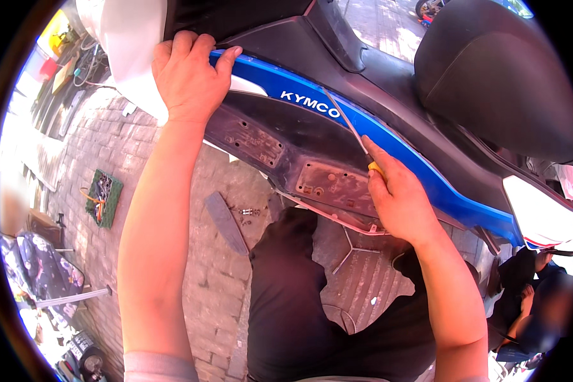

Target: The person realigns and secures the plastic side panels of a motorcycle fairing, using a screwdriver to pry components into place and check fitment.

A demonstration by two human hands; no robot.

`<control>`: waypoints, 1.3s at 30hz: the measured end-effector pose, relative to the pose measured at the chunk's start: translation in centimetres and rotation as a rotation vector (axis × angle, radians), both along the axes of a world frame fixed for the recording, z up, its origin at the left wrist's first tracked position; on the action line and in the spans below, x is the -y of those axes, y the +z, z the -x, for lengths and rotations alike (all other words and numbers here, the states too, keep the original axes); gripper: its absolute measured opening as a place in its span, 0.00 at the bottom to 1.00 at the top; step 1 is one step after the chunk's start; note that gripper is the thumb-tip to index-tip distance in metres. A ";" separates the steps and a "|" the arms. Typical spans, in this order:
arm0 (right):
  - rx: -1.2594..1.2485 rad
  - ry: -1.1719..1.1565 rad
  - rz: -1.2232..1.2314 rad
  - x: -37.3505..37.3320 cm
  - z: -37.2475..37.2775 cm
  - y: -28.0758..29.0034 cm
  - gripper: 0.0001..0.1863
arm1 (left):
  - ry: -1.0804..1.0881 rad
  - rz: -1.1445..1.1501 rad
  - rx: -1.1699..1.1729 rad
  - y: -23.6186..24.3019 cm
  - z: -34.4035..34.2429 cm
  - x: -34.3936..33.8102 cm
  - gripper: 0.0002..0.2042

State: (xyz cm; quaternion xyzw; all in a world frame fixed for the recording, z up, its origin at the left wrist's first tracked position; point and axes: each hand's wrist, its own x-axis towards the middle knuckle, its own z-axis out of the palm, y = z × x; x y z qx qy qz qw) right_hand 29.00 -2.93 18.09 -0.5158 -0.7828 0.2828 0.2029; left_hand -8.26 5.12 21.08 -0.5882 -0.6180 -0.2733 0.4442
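A long blue side panel (436, 175) with white lettering runs along the flank of a scooter, below its black plastic cover (388, 86). At the panel's front end, my left hand (194, 79) is closed over the upper edge, thumb lying along the blue. My right hand (398, 197) grips a screwdriver (349, 121) by its handle, of which a bit of yellow shows. Its long thin shaft points up and to the left, and the tip meets the seam between the blue panel and the black cover. Below is the bare footboard (334, 181), with rusty brown plates and screw holes.
On the paving at left stands a green basket (104, 197) of tools. A grey footboard strip (226, 219) lies beside loose screws and sockets (249, 212). A Y-shaped wrench (351, 248) rests between my knees. Another person (525, 305) sits at lower right, near the scooter's rear.
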 end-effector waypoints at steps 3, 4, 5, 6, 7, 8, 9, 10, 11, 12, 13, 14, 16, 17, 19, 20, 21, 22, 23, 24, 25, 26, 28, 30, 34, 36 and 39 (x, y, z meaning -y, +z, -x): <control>0.002 0.010 -0.051 -1.0 -0.1 -1.5 0.32 | 0.011 0.017 0.016 0.0 -0.6 -0.3 0.20; -0.013 0.010 -0.038 -0.8 0.4 -1.6 0.32 | 0.000 0.015 0.020 0.1 -0.6 -0.4 0.20; -0.028 0.010 -0.025 -0.8 1.2 -1.6 0.32 | -0.012 0.014 0.023 0.1 -0.6 -0.5 0.20; 0.004 -0.004 -0.044 -1.0 1.9 -1.9 0.33 | -0.026 0.011 0.029 0.2 -0.8 -0.8 0.20; -0.070 -0.004 -0.022 -0.8 2.4 -2.4 0.34 | -0.033 0.005 0.028 0.2 -0.9 -1.0 0.20; -0.085 -0.011 0.018 -0.5 3.4 -2.1 0.34 | -0.037 0.003 0.021 0.4 -0.8 -1.1 0.20; -0.099 -0.017 0.063 -0.2 4.0 -1.6 0.34 | -0.041 0.005 0.017 0.2 -0.7 -1.0 0.20; -0.047 0.014 0.046 -0.6 3.8 -0.9 0.34 | -0.049 -0.001 0.015 0.2 -0.8 -1.2 0.19; 0.011 0.041 0.025 -1.3 3.6 0.0 0.34 | -0.046 -0.007 0.018 0.2 -1.0 -1.6 0.19; 0.066 0.069 0.009 -2.0 3.4 1.2 0.34 | -0.041 -0.009 0.017 0.0 -1.1 -1.9 0.19; 0.193 0.123 0.032 -3.1 2.8 3.1 0.34 | -0.031 -0.006 0.012 -0.2 -1.0 -2.1 0.19; 0.278 0.160 0.092 -4.6 2.5 5.5 0.33 | -0.013 0.011 0.008 -0.2 -0.7 -2.0 0.19; 0.442 0.301 0.094 -8.0 1.5 9.1 0.31 | -0.005 0.030 0.006 0.0 -0.5 -1.8 0.19; 0.511 0.411 0.040 -10.0 1.1 9.9 0.30 | 0.005 0.046 -0.001 0.0 -0.3 -1.6 0.19; 0.677 0.561 -0.093 -13.9 0.3 12.6 0.30 | 0.004 0.061 0.009 0.3 -0.7 -2.0 0.19; 0.741 0.588 -0.086 -15.3 0.5 14.6 0.29 | -0.002 0.066 0.018 0.3 -1.0 -2.4 0.19; 0.862 0.607 -0.113 -16.0 1.1 17.1 0.29 | -0.014 0.054 0.023 0.9 -1.5 -2.7 0.18; 0.919 0.510 -0.020 -15.1 2.0 19.6 0.29 | -0.043 0.037 0.046 0.9 -2.4 -3.5 0.18; 0.938 0.451 0.073 -14.7 3.0 20.2 0.29 | -0.037 0.045 0.041 0.7 -2.2 -3.5 0.18; 0.878 0.479 0.029 -15.2 2.3 19.2 0.29 | -0.033 0.050 0.028 0.8 -1.9 -3.5 0.18; 0.819 0.507 -0.014 -16.0 0.8 17.3 0.29 | -0.029 0.060 0.026 0.7 -2.0 -3.7 0.18; 0.759 0.536 -0.058 -16.3 -0.4 15.6 0.29 | -0.023 0.069 0.023 0.8 -1.8 -3.5 0.18; 0.400 0.460 0.171 -14.4 -1.7 11.6 0.30 | 0.006 0.087 -0.022 1.3 -0.7 -2.5 0.18; 0.279 0.257 0.247 -10.5 -3.5 7.5 0.28 | -0.026 0.068 -0.023 0.6 -0.8 -2.9 0.18; 0.134 0.090 0.127 -5.8 -7.9 1.2 0.32 | -0.032 0.063 0.004 0.7 -2.3 -3.5 0.18; 0.163 0.012 0.129 -5.7 -7.5 0.7 0.33 | 0.001 0.059 -0.018 1.0 -2.0 -3.2 0.18; 0.146 -0.020 0.022 -4.5 -5.9 -1.4 0.34 | 0.011 0.079 -0.032 1.0 -2.6 -3.3 0.18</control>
